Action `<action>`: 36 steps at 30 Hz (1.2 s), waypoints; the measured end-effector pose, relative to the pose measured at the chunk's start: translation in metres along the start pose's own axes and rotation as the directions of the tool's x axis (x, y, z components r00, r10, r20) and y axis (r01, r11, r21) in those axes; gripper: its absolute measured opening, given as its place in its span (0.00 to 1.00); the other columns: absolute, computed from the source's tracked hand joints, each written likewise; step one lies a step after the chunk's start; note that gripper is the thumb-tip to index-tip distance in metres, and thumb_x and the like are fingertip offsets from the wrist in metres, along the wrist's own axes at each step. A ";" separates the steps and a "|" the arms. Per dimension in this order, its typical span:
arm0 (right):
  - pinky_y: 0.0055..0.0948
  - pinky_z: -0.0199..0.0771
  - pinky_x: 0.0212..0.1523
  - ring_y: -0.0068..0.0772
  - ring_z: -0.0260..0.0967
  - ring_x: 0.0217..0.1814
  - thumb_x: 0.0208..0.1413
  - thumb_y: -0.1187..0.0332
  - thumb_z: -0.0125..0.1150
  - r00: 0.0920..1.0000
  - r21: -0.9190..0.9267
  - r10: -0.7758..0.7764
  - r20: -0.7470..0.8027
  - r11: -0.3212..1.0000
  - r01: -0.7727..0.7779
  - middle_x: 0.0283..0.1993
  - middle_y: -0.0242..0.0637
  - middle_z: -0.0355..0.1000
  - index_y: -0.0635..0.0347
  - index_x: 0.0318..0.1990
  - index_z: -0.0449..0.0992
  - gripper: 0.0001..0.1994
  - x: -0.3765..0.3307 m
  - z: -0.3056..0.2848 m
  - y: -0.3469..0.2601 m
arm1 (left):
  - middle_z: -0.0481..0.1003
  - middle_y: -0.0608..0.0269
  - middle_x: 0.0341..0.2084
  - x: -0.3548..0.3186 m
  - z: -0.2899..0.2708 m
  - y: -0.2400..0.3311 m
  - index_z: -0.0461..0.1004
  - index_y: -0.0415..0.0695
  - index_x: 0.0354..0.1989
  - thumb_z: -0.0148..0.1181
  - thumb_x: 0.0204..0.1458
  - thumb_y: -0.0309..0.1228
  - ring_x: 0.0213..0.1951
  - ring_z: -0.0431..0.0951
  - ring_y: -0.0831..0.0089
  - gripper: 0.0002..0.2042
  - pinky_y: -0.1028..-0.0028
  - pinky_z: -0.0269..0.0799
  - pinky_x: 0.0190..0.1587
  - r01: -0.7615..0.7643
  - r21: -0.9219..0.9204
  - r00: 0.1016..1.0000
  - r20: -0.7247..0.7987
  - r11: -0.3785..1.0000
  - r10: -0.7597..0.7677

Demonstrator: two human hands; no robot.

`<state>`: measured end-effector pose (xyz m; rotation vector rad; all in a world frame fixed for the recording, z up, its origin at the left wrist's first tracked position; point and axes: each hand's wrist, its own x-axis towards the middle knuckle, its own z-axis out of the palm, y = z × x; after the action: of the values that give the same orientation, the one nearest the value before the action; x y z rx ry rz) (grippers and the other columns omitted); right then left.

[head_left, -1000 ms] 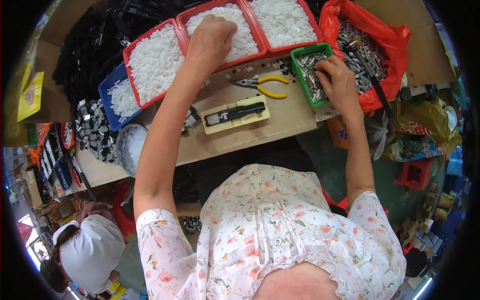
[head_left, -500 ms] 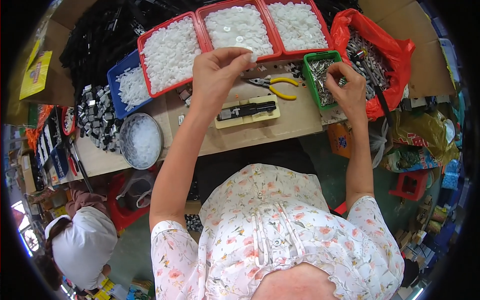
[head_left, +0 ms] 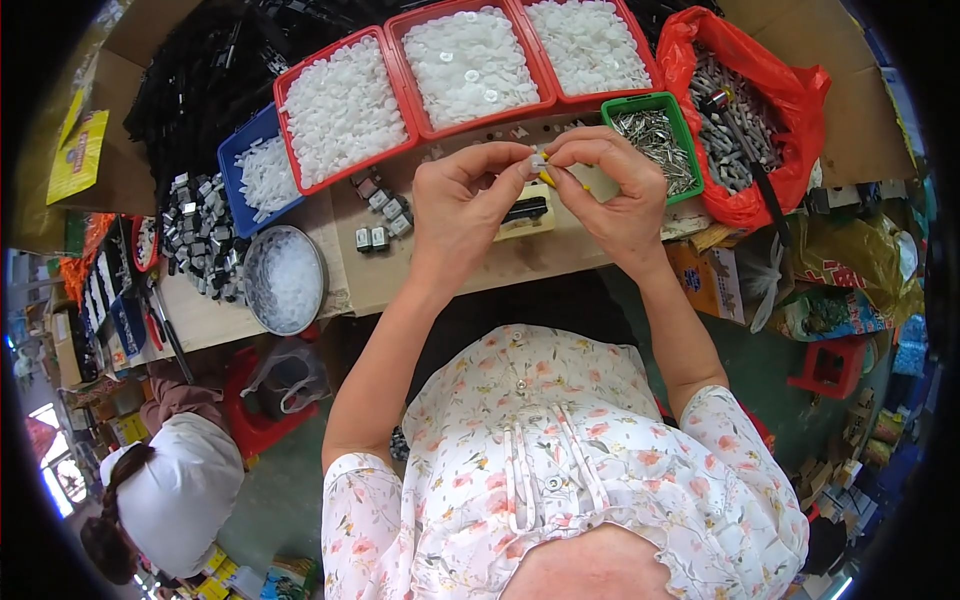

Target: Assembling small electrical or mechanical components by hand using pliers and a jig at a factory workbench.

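Observation:
In front of the trays my two hands meet, fingertips almost touching. A small white plastic piece (head_left: 538, 162) is pinched by my left hand (head_left: 462, 212). My right hand (head_left: 618, 195) is closed in a pinch against the same piece; whatever else its fingertips hold is too small to make out. Below them sits a cream holder (head_left: 520, 232) with a black part (head_left: 527, 208) in it, partly covered by my hands. Yellow-handled pliers (head_left: 546, 177) lie mostly hidden behind my fingers. Just right of my right hand stands a green bin (head_left: 693, 165) of thin metal pins.
Red trays (head_left: 490, 124) of white pieces line the back, beside a blue tray (head_left: 229, 190). A round metal bowl (head_left: 322, 268), small grey-black blocks (head_left: 200, 235) and a red bag (head_left: 805, 110) of grey parts flank my workspace. Another person (head_left: 180, 490) is at lower left.
My right hand has left the green bin and come leftward to meet my left hand. The left hand has lowered and moved slightly right, still pinching the white piece.

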<state>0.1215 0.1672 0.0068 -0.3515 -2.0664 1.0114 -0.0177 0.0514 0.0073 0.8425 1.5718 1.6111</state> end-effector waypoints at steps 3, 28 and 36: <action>0.26 0.76 0.44 0.30 0.77 0.43 0.48 0.84 0.66 1.000 -0.014 -0.008 -0.003 1.000 0.008 0.40 0.40 0.78 0.65 0.36 0.79 0.08 -0.001 0.002 -0.002 | 0.80 0.69 0.29 -0.002 0.001 -0.004 0.82 0.33 0.41 0.64 0.56 0.24 0.28 0.72 0.89 0.09 0.84 0.69 0.31 -0.059 -0.021 0.998 -0.036 0.998 0.058; 0.27 0.74 0.45 0.31 0.75 0.43 0.54 0.81 0.66 0.988 0.037 0.116 0.099 0.992 -0.120 0.38 0.39 0.77 0.67 0.38 0.79 0.05 -0.008 0.013 -0.001 | 0.81 0.60 0.36 -0.018 -0.012 -0.017 0.82 0.36 0.42 0.65 0.50 0.17 0.36 0.79 0.76 0.11 0.78 0.73 0.40 -0.465 0.344 0.874 0.030 0.816 0.485; 0.29 0.75 0.43 0.36 0.77 0.41 0.49 0.82 0.68 0.993 0.022 0.025 0.117 0.999 -0.027 0.39 0.41 0.77 0.66 0.36 0.80 0.07 -0.016 0.018 -0.003 | 0.80 0.58 0.38 -0.025 -0.021 -0.021 0.82 0.38 0.44 0.73 0.45 0.23 0.43 0.78 0.70 0.15 0.73 0.72 0.46 -0.389 0.409 0.913 0.051 0.825 0.405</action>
<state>0.1183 0.1469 -0.0067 -0.3144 -2.1574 1.0943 -0.0215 0.0184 -0.0139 1.4578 1.8922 1.5954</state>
